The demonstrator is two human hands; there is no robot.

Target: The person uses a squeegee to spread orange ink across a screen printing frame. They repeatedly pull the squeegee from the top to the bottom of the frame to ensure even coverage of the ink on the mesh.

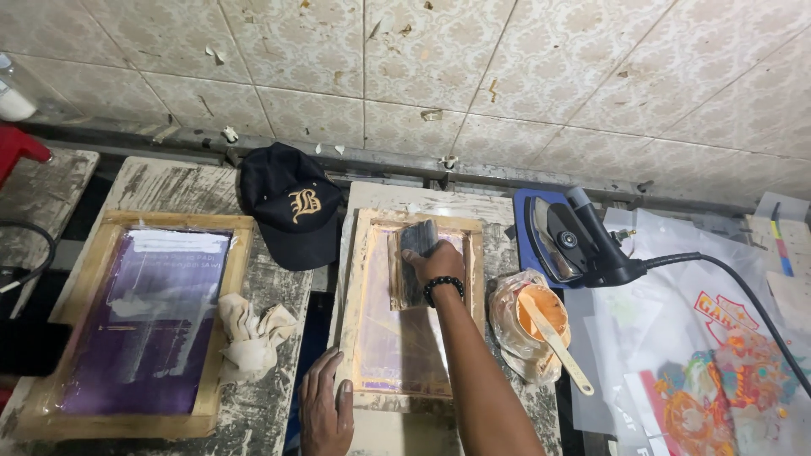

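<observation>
My right hand point(435, 260), with a black bead bracelet at the wrist, grips a dark squeegee point(416, 247) pressed on the mesh near the far end of a small wooden screen-printing frame point(353, 287). My left hand point(326, 414) lies flat on the frame's near left corner, fingers spread. The mesh shows pale orange and pink smears. To the right of the frame stands a plastic-wrapped tub of orange ink point(534, 319) with a wooden stick point(556, 341) resting in it.
A larger wooden frame with purple mesh point(144, 321) lies at left, a crumpled rag point(250, 331) on its right edge. A black cap point(292, 203) sits behind. At right are an iron point(568, 240) with a black cord, clear film sheets and colourful printed transfers point(718, 371). A tiled wall rises behind.
</observation>
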